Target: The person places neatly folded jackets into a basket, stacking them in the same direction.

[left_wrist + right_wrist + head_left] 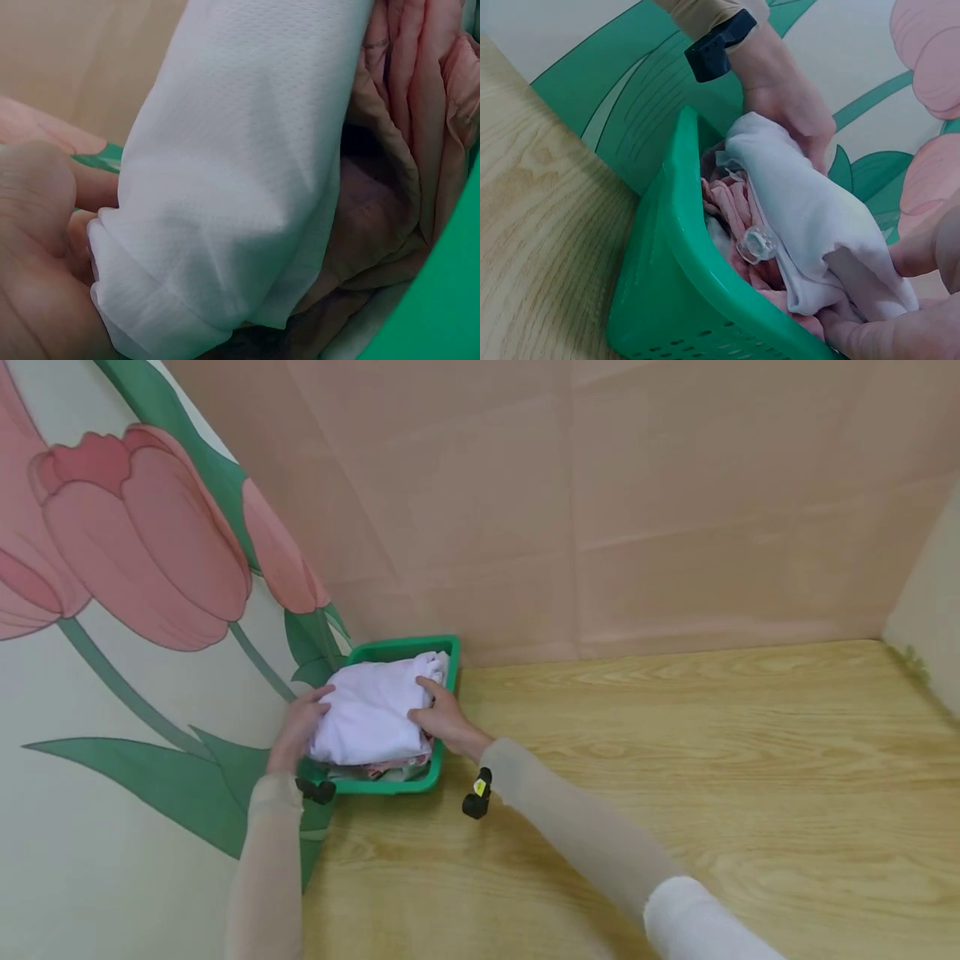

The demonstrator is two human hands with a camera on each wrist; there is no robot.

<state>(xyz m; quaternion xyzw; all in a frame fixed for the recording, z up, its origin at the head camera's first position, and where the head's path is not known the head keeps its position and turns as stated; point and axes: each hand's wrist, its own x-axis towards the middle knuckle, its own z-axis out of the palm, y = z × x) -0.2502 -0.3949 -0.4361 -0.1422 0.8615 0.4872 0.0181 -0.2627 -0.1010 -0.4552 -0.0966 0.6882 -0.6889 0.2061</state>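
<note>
A folded white piece of clothing (371,710) lies on top of other clothes inside a green plastic basket (447,647). My left hand (298,727) holds its left side, fingers bent at the edge of the fabric (225,172). On the opposite side, my right hand (444,718) pinches the cloth between thumb and fingers, as the right wrist view shows. Beneath it are pink crumpled clothes (735,206) and a small clear plastic piece (757,244). The bottom of the basket is hidden.
The basket stands on a wood-grain surface (675,777), in the corner between a wall with painted tulips (142,535) and a brownish-pink covered back wall (600,510). A pale wall (930,593) rises at the far right.
</note>
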